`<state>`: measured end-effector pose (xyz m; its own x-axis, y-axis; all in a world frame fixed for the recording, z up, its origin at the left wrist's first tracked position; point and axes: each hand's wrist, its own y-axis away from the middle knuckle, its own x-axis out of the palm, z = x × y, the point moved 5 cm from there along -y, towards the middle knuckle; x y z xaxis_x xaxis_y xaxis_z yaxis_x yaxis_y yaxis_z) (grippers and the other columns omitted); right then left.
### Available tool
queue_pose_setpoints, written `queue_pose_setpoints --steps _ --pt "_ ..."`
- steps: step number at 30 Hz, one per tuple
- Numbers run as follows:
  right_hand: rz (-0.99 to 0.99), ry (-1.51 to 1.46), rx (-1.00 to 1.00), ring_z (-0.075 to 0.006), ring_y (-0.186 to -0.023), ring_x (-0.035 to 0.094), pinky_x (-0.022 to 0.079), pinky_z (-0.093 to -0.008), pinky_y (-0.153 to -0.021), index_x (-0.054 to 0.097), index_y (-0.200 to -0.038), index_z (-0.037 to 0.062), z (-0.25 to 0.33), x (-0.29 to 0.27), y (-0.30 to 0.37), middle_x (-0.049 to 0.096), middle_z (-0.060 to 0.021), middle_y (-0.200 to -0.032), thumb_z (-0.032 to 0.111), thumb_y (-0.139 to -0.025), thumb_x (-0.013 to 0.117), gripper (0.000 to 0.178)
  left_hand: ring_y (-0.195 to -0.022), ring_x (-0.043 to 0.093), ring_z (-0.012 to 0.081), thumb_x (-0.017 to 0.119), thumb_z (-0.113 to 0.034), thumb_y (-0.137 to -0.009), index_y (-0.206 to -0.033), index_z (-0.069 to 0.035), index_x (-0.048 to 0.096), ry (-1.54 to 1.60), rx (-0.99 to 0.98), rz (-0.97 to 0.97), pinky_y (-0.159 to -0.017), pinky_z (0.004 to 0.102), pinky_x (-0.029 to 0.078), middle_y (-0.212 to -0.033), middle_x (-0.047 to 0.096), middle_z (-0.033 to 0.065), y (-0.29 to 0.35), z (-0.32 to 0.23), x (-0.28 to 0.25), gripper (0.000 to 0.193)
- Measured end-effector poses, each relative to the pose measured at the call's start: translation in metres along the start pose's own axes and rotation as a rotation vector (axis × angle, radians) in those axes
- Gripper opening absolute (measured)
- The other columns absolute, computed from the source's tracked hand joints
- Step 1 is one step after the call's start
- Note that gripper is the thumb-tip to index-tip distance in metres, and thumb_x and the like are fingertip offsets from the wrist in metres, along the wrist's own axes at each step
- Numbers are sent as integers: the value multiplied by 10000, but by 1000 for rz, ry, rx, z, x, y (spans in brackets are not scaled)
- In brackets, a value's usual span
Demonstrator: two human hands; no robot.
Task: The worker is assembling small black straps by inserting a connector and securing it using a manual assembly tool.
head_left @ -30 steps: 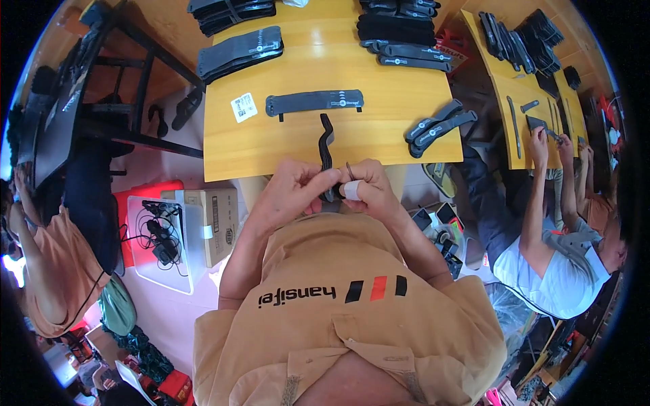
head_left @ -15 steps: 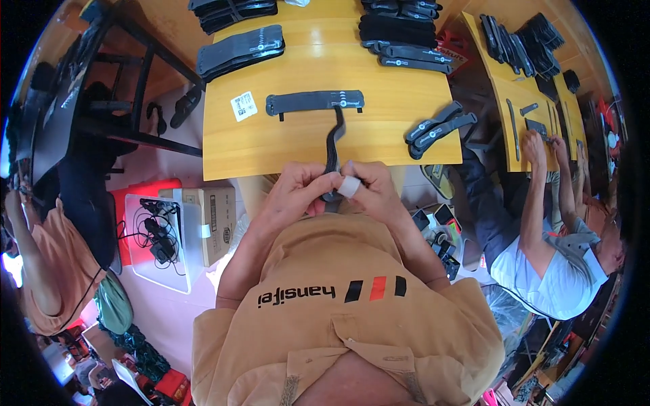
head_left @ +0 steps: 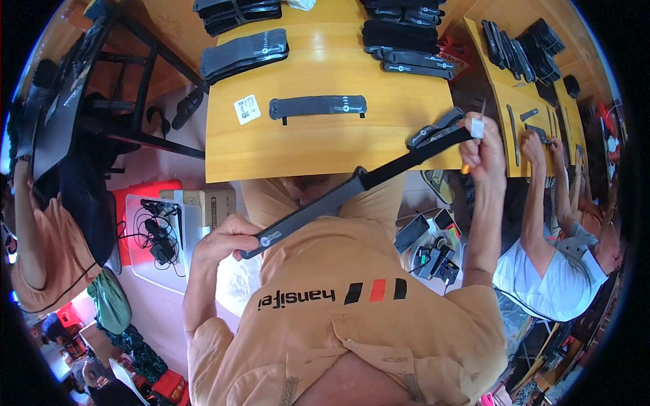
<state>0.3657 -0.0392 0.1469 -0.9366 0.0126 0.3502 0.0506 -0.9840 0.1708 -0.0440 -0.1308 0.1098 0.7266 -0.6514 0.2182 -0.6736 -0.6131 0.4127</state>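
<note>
The left hand (head_left: pixel 229 238), left of centre, pinches the printed end of a long dark-grey and black fabric strap (head_left: pixel 318 208), while the right hand (head_left: pixel 485 152), raised at right of centre, is closed around its other end and a slim orange-handled metal tool (head_left: pixel 466 168). The strap stretches diagonally across the frame's middle, its broad smooth part narrowing into a black ribbon-like band. White printing marks its left end; a white printed sticker (head_left: pixel 247 109) lies on the yellow wood-grain desk (head_left: pixel 318 149), upper left.

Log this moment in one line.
left hand: holds dark strap near one end; right hand: holds other end, orange-handled tool; wooden table: strap stacks
</note>
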Motion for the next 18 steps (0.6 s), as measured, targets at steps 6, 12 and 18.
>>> queue_pose_setpoints --steps 6,12,18 --pt "-161 42 -128 -16 -324 288 183 -154 -294 475 -654 91 32 20 -16 399 48 -508 209 -854 540 241 -375 426 73 611 -318 -762 -540 4 521 0 72 86 -354 212 304 -462 454 -8 38 7 1 402" --pt "-299 167 -419 -34 -335 230 161 -181 -315 570 -888 64 101 -66 -14 314 46 -485 272 -888 492 222 -387 407 90 594 -392 -799 -642 -20 521 230 209 -548 -381 239 282 -492 479 54 86 34 -55 410" --pt "-187 617 -463 -11 -389 358 222 -157 -363 608 -885 48 92 8 -1 501 1 -570 184 -860 559 147 -403 395 76 513 -282 -887 -675 -54 514 347 260 -863 -402 202 298 -504 467 11 -2 28 -68 311"
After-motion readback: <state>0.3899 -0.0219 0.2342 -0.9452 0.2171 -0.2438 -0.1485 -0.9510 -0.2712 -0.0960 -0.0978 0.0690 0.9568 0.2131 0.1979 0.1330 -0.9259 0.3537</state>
